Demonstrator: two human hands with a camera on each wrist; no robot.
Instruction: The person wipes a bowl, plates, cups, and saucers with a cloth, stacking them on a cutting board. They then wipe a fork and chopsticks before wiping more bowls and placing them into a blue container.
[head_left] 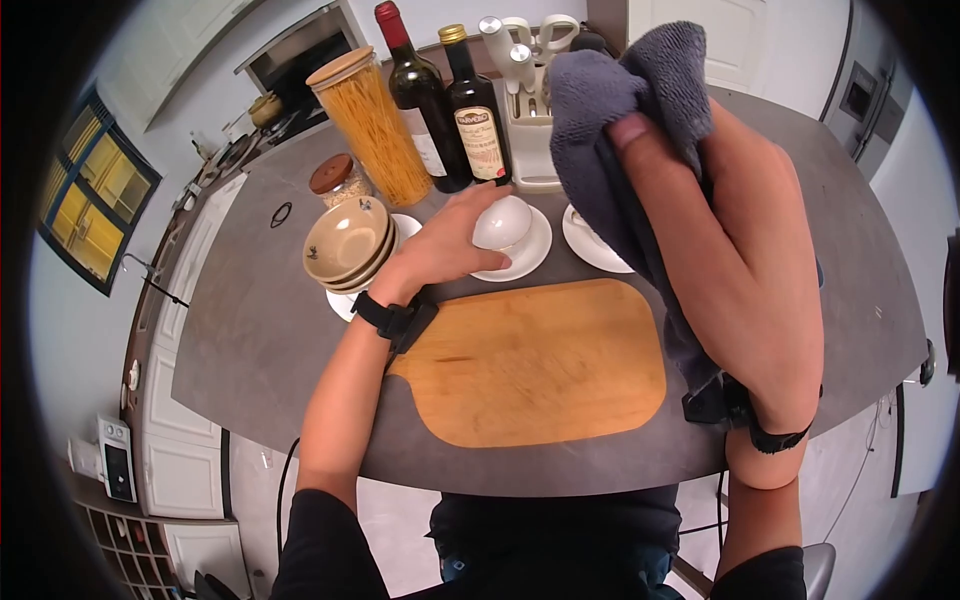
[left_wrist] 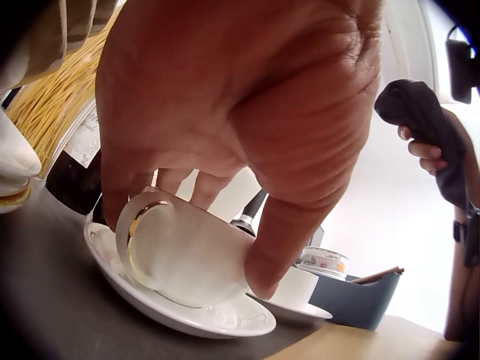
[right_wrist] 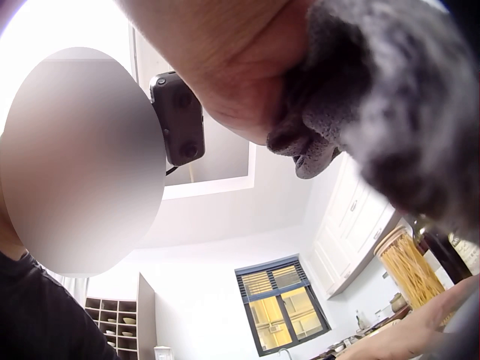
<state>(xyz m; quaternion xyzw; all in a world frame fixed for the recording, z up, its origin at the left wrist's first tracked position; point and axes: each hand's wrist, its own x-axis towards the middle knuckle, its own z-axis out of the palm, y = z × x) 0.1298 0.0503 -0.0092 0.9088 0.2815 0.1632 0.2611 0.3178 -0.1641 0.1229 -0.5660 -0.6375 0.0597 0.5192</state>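
My left hand (head_left: 450,238) reaches past the cutting board (head_left: 540,365) and holds a white cup (head_left: 503,222) over its saucer (head_left: 537,250). Seen from the left wrist, the thumb presses one side of this cup (left_wrist: 195,255) and the fingers lie along the other. The cup leans on the saucer, its gold-trimmed handle (left_wrist: 139,236) facing away from the thumb. Raised high at the right, my right hand (head_left: 745,265) grips a bunched dark grey towel (head_left: 600,125), which hangs down along the forearm. The towel hides part of another white saucer (head_left: 590,247).
Left of the cup stand stacked beige bowls (head_left: 345,240) and a small wooden-lidded jar (head_left: 338,180). Behind are a spaghetti jar (head_left: 375,130), two dark bottles (head_left: 425,110) and a cream utensil holder (head_left: 535,150). A black loop (head_left: 281,215) lies at the far left.
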